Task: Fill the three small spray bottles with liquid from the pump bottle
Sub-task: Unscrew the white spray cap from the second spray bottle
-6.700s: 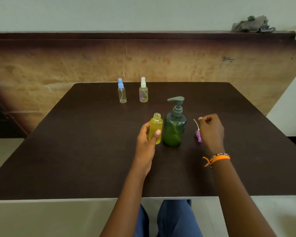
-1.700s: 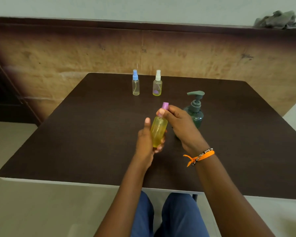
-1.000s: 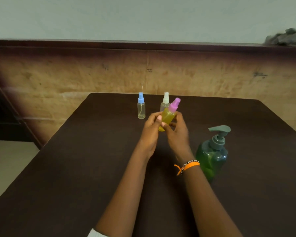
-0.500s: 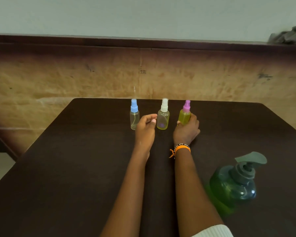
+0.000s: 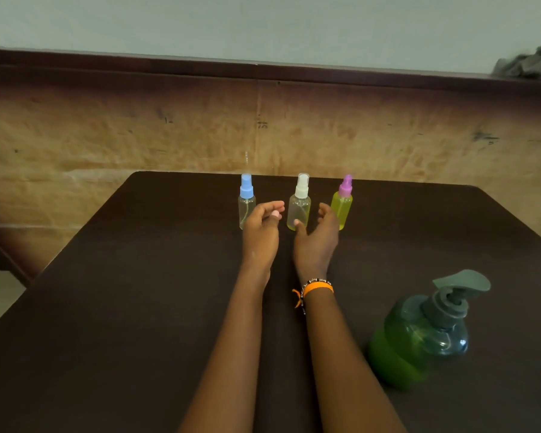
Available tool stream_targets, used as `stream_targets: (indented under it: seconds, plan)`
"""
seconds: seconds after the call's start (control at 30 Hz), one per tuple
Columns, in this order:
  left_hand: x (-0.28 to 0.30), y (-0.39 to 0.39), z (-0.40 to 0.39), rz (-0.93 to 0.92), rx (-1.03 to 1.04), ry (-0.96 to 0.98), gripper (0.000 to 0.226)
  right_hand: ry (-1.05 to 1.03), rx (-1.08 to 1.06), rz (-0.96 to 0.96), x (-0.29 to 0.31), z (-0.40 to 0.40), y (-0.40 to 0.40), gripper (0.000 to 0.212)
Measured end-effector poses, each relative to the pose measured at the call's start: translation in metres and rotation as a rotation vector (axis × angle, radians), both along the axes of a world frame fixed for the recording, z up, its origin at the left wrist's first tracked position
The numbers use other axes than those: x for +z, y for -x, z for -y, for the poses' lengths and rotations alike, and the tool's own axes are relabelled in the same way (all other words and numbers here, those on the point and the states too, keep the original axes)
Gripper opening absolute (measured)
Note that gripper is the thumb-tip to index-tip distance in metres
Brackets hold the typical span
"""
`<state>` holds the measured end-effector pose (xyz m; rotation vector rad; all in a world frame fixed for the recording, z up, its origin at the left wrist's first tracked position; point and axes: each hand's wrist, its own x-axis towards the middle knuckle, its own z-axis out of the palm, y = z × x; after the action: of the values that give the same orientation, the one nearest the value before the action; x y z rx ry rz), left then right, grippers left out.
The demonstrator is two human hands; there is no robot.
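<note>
Three small spray bottles stand upright in a row at the 12 o'clock end of the dark tabletop (image 5: 138, 307). In order from 9 o'clock to 3 o'clock, they are the blue-capped bottle (image 5: 246, 203), the white-capped bottle (image 5: 299, 205) and the purple-capped bottle (image 5: 342, 204). The purple-capped bottle shows yellow-green liquid through most of its body; the white-capped bottle shows a shallow yellow layer at its base; the blue-capped bottle looks clear.

The left hand (image 5: 262, 228) sits between the blue-capped and white-capped bottles, fingers loosely curled and holding nothing. The right hand (image 5: 316, 237) sits between the white-capped and purple-capped bottles, fingers spread wide and holding nothing (its thumb lies at the base of the white-capped bottle; contact cannot be confirmed). An orange wristband (image 5: 316, 289) circles the right wrist.

The green pump bottle (image 5: 419, 335) stands at 4 o'clock from the hands, well apart from the row.
</note>
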<state>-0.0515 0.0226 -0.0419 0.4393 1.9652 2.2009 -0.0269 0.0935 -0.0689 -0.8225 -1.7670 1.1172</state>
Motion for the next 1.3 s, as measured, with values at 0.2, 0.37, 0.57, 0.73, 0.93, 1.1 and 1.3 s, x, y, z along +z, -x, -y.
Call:
stream_targets:
  seconds: [0.2, 0.37, 0.57, 0.73, 0.93, 1.1, 1.3]
  plan:
    - [0.003, 0.003, 0.005, -0.035, 0.047, -0.005, 0.027, 0.081, 0.162, 0.077, 0.003, -0.010, 0.027, 0.058]
    - [0.007, 0.001, 0.005, 0.005, -0.042, 0.056, 0.032, 0.164, 0.232, 0.016, 0.002, 0.004, 0.003, 0.040]
    - [0.017, -0.026, 0.020, 0.008, -0.229, 0.295, 0.035, 0.141, 0.343, 0.071, 0.005, 0.043, -0.059, 0.036]
    - [0.018, -0.071, 0.047, 0.023, -0.290, 0.359, 0.031, 0.180, 0.407, 0.110, 0.011, 0.060, -0.109, 0.028]
    - [0.021, -0.132, 0.082, -0.067, -0.340, 0.257, 0.033, 0.105, 0.563, 0.084, 0.016, 0.069, -0.170, 0.032]
    - [0.022, -0.164, 0.087, -0.128, -0.220, 0.119, 0.034, -0.021, 0.615, -0.001, 0.042, 0.064, -0.213, 0.028]
    - [0.026, -0.192, 0.089, -0.327, -0.207, 0.233, 0.046, -0.091, 0.409, -0.029, 0.077, 0.074, -0.224, 0.016]
